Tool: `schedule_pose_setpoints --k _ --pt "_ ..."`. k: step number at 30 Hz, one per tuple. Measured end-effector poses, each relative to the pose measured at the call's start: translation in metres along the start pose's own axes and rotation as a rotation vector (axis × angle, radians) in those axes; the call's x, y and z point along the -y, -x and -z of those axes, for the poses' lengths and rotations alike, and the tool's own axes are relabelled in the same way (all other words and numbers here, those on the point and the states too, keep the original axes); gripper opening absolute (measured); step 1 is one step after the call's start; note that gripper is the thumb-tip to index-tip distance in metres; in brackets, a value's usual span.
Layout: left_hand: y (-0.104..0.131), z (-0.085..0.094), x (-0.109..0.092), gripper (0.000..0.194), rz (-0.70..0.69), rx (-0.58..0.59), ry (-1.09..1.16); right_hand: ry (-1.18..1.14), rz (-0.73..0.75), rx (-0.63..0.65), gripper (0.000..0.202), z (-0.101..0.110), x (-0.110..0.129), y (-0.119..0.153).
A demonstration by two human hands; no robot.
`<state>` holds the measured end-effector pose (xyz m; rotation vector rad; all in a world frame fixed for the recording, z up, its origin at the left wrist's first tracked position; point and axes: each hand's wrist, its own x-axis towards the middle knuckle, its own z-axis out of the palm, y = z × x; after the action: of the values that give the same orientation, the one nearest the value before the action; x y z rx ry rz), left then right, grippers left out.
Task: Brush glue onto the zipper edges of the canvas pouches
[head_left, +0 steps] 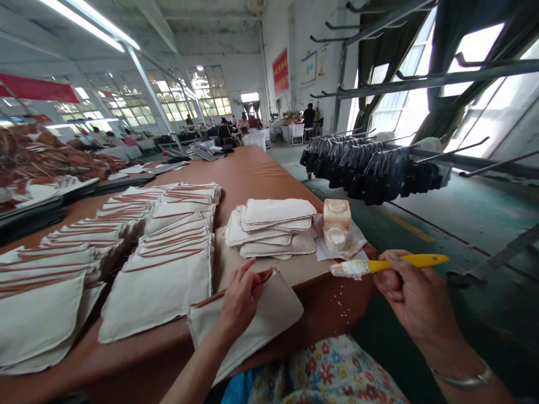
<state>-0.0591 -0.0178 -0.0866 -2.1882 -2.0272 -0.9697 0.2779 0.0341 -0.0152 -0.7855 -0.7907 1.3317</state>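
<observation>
My left hand [242, 294] grips the brown-edged top of a white fabric piece [269, 308] at the table's front edge, its fingers bent over that edge. In my right hand [410, 286] is a yellow-handled brush [425, 260], its bristles pointing left and coated in white paste. The brush is in the air, right of the fabric piece. Behind my left hand lies a stack of white pieces [278, 216]. Beside the stack, a yellowish container [337, 216] sits on a white sheet [359, 240]. White drops dot the brown surface under the brush tip.
Overlapping rows of white pieces [168, 280] with brown edges cover the left of the brown table [256, 171]. Dark sheets [29, 216] lie far left. A metal rack [463, 160] with black hanging items stands right. People sit farther back.
</observation>
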Motion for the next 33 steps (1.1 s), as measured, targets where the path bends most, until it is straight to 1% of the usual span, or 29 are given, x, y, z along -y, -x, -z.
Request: schedule_pose_setpoints --k 2,3,4,5,6,8,10,13,15,18,20,22,24,27,28,30,33 --pt "-0.017 -0.005 0.004 0.006 0.123 0.256 -0.001 -0.015 -0.026 0.001 0.02 -0.005 -0.006 0.003" --pt "-0.026 -0.01 0.007 0.006 0.181 0.364 -0.013 -0.023 -0.039 0.0 0.02 -0.007 -0.009 0.004" --pt "-0.036 -0.016 0.01 0.006 0.23 0.444 -0.03 -0.031 -0.051 0.003 0.02 -0.008 -0.011 0.005" --pt "-0.045 -0.022 0.013 0.006 0.266 0.496 -0.044 -0.037 -0.062 0.009 0.021 -0.008 -0.013 0.005" --pt "-0.053 -0.028 0.015 0.006 0.285 0.524 -0.054 -0.041 -0.07 0.016 0.021 -0.008 -0.015 0.006" --pt "-0.065 -0.041 0.017 0.003 0.303 0.545 -0.059 -0.034 -0.076 0.027 0.021 -0.008 -0.016 0.006" --pt "-0.072 -0.049 0.017 0.008 0.325 0.563 -0.049 -0.015 -0.076 0.032 0.023 -0.007 -0.019 0.004" --pt "-0.071 -0.05 0.012 0.019 0.347 0.607 0.012 0.009 -0.069 0.03 0.025 -0.006 -0.026 -0.003" --pt "-0.065 -0.043 0.006 0.025 0.336 0.652 0.082 0.022 -0.067 0.025 0.026 -0.006 -0.036 -0.009" --pt "-0.054 -0.028 -0.004 0.033 0.301 0.699 0.204 0.07 -0.068 0.046 0.03 -0.011 -0.052 -0.017" --pt "-0.049 -0.017 -0.011 0.036 0.285 0.686 0.309 0.127 -0.06 0.095 0.031 -0.018 -0.062 -0.019" --pt "-0.044 -0.007 -0.017 0.035 0.274 0.643 0.389 0.221 -0.037 0.172 0.03 -0.027 -0.071 -0.019" --pt "-0.041 0.001 -0.024 0.032 0.256 0.612 0.414 0.346 0.009 0.256 0.03 -0.036 -0.078 -0.018" --pt "-0.037 0.007 -0.033 0.031 0.2 0.623 0.436 0.527 0.117 0.336 0.03 -0.046 -0.085 -0.02" --pt "-0.035 0.008 -0.036 0.03 0.183 0.623 0.443 0.57 0.156 0.334 0.031 -0.047 -0.086 -0.022" --pt "-0.032 0.01 -0.04 0.03 0.171 0.616 0.445 0.618 0.215 0.288 0.031 -0.046 -0.085 -0.027" --pt "-0.03 0.011 -0.043 0.03 0.193 0.608 0.442 0.632 0.231 0.214 0.03 -0.041 -0.076 -0.028"
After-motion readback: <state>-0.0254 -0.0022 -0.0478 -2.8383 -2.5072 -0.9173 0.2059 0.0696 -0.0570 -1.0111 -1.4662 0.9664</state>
